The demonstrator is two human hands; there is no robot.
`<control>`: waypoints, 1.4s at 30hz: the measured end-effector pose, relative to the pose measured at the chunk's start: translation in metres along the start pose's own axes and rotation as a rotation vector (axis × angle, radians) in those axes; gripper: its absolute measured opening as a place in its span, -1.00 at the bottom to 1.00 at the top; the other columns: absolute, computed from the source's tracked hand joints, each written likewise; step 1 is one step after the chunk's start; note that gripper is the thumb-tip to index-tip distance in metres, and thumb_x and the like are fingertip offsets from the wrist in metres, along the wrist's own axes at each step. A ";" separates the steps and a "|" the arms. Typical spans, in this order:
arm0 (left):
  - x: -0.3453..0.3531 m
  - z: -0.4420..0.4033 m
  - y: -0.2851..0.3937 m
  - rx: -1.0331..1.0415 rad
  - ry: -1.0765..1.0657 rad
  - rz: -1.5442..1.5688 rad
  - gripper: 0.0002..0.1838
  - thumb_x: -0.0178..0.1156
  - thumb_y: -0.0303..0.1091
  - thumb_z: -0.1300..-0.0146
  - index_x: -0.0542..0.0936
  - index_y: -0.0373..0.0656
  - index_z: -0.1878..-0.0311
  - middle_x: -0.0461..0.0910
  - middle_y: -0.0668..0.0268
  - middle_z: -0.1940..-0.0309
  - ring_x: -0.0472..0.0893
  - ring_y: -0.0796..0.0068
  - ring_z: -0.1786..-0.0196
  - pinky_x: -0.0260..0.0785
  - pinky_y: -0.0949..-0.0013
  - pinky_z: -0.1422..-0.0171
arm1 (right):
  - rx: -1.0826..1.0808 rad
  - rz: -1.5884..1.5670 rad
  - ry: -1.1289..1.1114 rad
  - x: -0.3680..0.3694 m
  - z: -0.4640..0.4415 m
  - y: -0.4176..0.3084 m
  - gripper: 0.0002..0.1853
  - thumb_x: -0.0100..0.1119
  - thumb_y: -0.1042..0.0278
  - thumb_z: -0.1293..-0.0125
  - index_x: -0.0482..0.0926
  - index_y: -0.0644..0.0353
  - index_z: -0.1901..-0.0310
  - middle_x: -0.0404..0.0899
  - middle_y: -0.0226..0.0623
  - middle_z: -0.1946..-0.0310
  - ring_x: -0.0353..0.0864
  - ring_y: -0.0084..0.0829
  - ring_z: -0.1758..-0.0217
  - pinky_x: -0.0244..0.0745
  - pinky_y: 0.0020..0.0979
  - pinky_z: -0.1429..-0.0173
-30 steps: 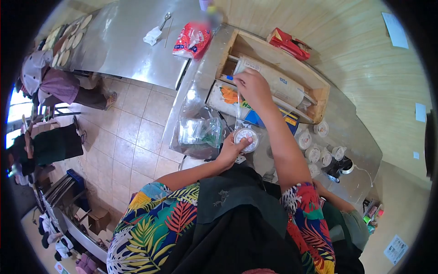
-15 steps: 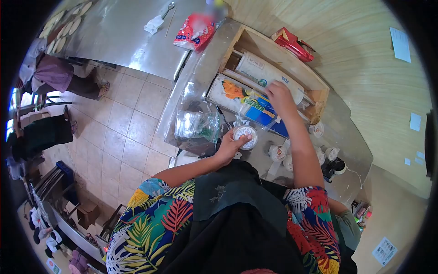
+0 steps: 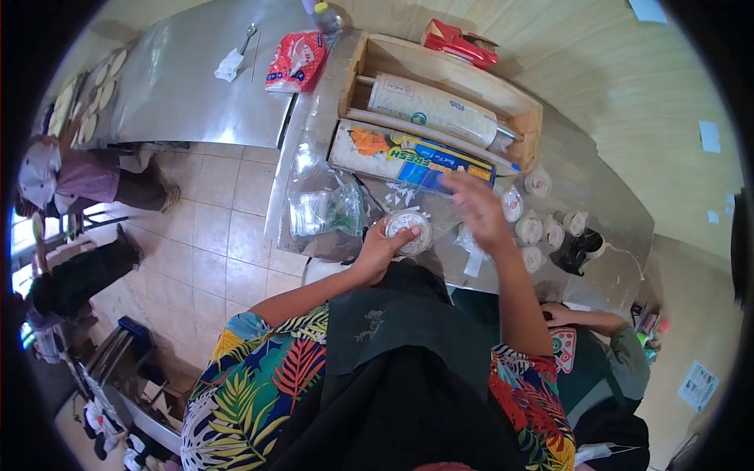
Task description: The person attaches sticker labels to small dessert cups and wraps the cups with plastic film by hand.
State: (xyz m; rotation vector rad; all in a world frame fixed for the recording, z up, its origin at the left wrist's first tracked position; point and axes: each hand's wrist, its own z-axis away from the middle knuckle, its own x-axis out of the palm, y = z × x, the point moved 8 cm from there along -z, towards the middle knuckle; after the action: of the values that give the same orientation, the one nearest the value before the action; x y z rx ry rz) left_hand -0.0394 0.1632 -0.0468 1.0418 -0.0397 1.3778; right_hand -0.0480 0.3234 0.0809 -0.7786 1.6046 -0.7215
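My left hand (image 3: 378, 253) is closed around a small round tub (image 3: 409, 231) with a printed lid, thumb lying over its rim. My right hand (image 3: 477, 212) is blurred by motion at the front edge of a cling film box (image 3: 412, 161); whether its fingers hold anything is unclear. Beyond the box, a large roll (image 3: 432, 110) of printed film rests in a wooden holder (image 3: 528, 129). White paper scraps (image 3: 401, 194) lie near the tub. A clear plastic bag (image 3: 326, 212) sits left of my left hand.
Several lidded tubs (image 3: 529, 230) and a black tape dispenser (image 3: 579, 253) stand to the right. A red packet (image 3: 297, 63) and a spoon (image 3: 247, 38) lie at the back left. A co-worker's hand (image 3: 558, 314) is close on my right; another person (image 3: 94, 177) stands at the far left.
My right hand has moved down and nearer, away from the film roll to the front of the box. My left hand still holds the tub. The camera view has shifted.
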 end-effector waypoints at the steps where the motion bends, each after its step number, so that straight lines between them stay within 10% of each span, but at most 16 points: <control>1: 0.002 0.003 0.001 -0.007 -0.001 -0.015 -0.54 0.32 -0.37 -0.14 0.40 -0.23 -0.07 0.55 0.30 0.14 0.56 0.55 0.09 0.45 0.45 0.00 | 0.046 -0.156 -0.066 0.024 0.003 -0.008 -0.66 0.03 0.34 -0.29 0.48 0.24 -0.08 0.52 -0.14 -0.02 0.47 -0.23 -0.13 0.30 -0.33 -0.23; 6: 0.017 0.015 0.027 0.166 -0.024 -0.049 -0.03 0.37 -0.48 -0.04 -0.09 -0.14 -0.40 0.37 0.15 -0.07 0.47 0.37 -0.09 0.41 0.36 -0.10 | 0.328 -0.879 -0.139 0.087 0.024 0.010 -0.56 -0.19 0.11 -0.44 0.43 0.29 -0.13 0.52 -0.14 -0.04 0.47 -0.31 -0.11 0.29 -0.36 -0.24; 19: 0.022 0.016 0.042 0.078 0.016 -0.101 0.18 0.37 -0.44 -0.07 -0.45 -0.07 -0.41 0.23 0.02 -0.17 0.43 0.27 -0.15 0.38 0.24 -0.16 | 0.482 -1.319 0.036 0.105 0.031 0.018 -0.26 -0.51 -0.19 -0.44 0.48 0.42 -0.02 0.55 -0.09 0.04 0.55 -0.32 0.03 0.40 -0.38 -0.13; 25: 0.013 -0.005 0.043 0.145 0.042 -0.156 -0.01 0.24 -0.20 -0.23 -0.32 0.00 -0.44 0.11 0.03 -0.28 0.31 0.18 -0.26 0.23 0.19 -0.29 | 0.458 -1.332 0.198 0.106 0.021 0.020 -0.24 -0.49 -0.24 -0.42 0.49 0.38 -0.01 0.57 -0.12 0.11 0.57 -0.37 0.07 0.45 -0.42 -0.04; 27: 0.019 0.007 0.092 0.827 0.307 -1.089 0.02 0.28 -0.04 -0.15 -0.18 -0.24 -0.42 0.11 0.03 -0.26 0.24 0.20 -0.29 0.20 0.23 -0.30 | 0.593 -1.278 0.313 0.106 0.021 0.035 -0.21 -0.52 -0.28 -0.40 0.49 0.40 0.07 0.57 -0.05 0.12 0.56 -0.31 0.04 0.42 -0.38 -0.13; 28: 0.016 0.005 0.092 0.837 0.309 -1.096 0.02 0.28 -0.04 -0.15 -0.18 -0.24 -0.42 0.11 0.03 -0.26 0.24 0.20 -0.29 0.20 0.23 -0.30 | 0.581 -1.283 0.312 0.106 0.018 0.034 -0.21 -0.52 -0.28 -0.40 0.49 0.40 0.07 0.57 -0.05 0.12 0.56 -0.31 0.04 0.42 -0.38 -0.13; 31: 0.060 0.022 0.102 0.732 -0.264 -0.379 0.23 0.43 0.24 0.20 -0.02 -0.23 -0.40 0.15 -0.03 -0.28 0.18 0.15 -0.36 0.07 0.17 -0.37 | 0.458 -1.343 0.252 0.087 0.001 0.000 -0.20 -0.49 -0.34 -0.37 0.49 0.37 0.10 0.59 -0.10 0.19 0.59 -0.33 0.13 0.47 -0.38 -0.07; 34: 0.082 0.049 0.136 1.198 -0.185 -1.028 0.24 0.48 0.30 0.38 0.16 -0.20 -0.34 0.15 -0.08 -0.30 0.11 0.03 -0.40 -0.04 0.05 -0.41 | 0.378 -1.492 0.161 0.083 -0.011 -0.007 -0.26 -0.49 -0.28 -0.41 0.54 0.29 0.13 0.61 -0.23 0.22 0.58 -0.48 0.16 0.47 -0.51 0.02; 42: 0.101 0.043 0.153 1.125 -0.097 -1.448 -0.05 0.47 0.31 0.37 0.45 -0.12 -0.06 0.31 0.14 -0.26 0.10 0.07 -0.44 -0.51 -0.09 -0.46 | 0.507 -1.538 0.274 0.065 -0.016 -0.022 -0.42 -0.27 -0.18 -0.42 0.48 0.23 -0.02 0.57 -0.26 0.11 0.58 -0.48 0.09 0.49 -0.46 -0.02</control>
State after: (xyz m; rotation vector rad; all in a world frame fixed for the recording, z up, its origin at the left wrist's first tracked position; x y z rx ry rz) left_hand -0.1129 0.1903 0.1247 1.4929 1.2889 -0.1169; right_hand -0.0693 0.2589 0.0639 -1.5007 0.6790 -2.2632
